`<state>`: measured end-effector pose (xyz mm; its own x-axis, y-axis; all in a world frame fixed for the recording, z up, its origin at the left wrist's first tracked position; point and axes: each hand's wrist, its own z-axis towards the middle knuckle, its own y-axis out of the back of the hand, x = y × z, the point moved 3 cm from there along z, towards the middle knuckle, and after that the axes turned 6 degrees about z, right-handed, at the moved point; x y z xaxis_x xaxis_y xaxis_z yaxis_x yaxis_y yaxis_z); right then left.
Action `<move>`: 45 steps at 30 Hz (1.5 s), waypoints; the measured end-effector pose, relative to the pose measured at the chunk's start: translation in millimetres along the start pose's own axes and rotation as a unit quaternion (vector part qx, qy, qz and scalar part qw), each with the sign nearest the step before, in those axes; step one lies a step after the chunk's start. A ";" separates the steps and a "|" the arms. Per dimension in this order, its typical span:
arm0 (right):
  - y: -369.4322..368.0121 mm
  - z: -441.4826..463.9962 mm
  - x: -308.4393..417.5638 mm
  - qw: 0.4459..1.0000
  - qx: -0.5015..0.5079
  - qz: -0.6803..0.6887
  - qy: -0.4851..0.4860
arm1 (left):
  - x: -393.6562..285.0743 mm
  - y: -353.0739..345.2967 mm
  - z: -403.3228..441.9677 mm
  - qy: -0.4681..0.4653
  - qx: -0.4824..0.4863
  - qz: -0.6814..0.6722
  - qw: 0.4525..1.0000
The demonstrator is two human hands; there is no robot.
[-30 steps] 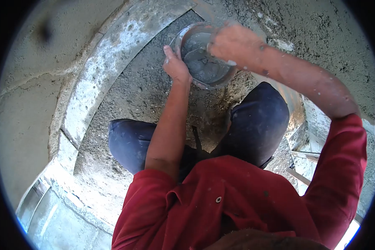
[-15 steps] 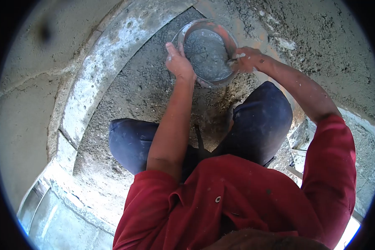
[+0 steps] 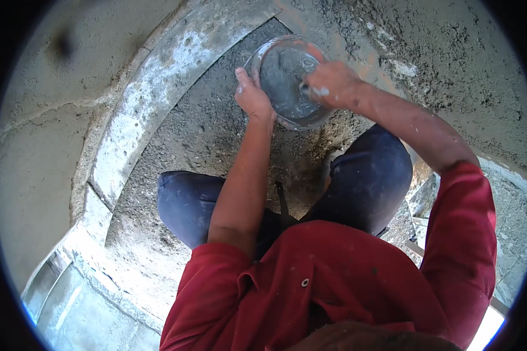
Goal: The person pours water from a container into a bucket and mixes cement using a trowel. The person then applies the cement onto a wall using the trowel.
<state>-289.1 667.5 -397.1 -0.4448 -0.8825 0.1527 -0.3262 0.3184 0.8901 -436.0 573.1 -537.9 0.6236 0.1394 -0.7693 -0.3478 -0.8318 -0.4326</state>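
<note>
Gritty ground [image 3: 199, 117] surrounds the bucket [image 3: 312, 51], top centre; its wet mix [image 3: 282, 76] looks heavy, slippery. The left hand [image 3: 254, 99] clasps its side, a sound hold; the right hand [image 3: 335, 85] curls round a mostly hidden tool [image 3: 303, 88].

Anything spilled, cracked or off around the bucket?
No clear spill by the bucket. Two oddities: a dark joint splits the pale curved edging at left; a blurry dark spot sits upper left, possibly lens dirt.

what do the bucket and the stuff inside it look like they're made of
Bucket: probably plastic, dull and smeared; its thin rounded rim shows orange-red patches under grey residue.
Mix: likely wet cement or mortar, grey, with a glossy, swirled surface.
</note>
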 end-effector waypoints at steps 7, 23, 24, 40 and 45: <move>60.9 -31.4 -21.6 0.992 -0.038 -0.090 -0.085 | -6.4 -4.3 -8.2 0.032 -0.002 0.006 0.999; 13.0 -2.3 -58.5 0.987 -0.039 -0.148 -0.055 | 1.1 0.9 -0.1 0.031 0.012 0.005 0.999; -13.8 -0.4 -60.6 0.991 -0.010 -0.107 -0.081 | 0.0 1.0 -2.3 0.029 0.015 0.010 0.999; 16.5 2.0 -32.2 0.987 -0.059 -0.131 -0.079 | -4.8 0.3 -5.4 0.002 0.006 0.038 0.999; 23.8 -37.6 -18.8 0.990 -0.139 -0.016 0.026 | -9.8 27.7 -3.8 -0.019 0.038 0.160 0.986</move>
<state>-257.1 678.6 -362.7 -0.3922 -0.9096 0.1372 -0.0953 0.1885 0.9774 -449.1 546.7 -540.6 0.4461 -0.1026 -0.8891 -0.5754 -0.7937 -0.1971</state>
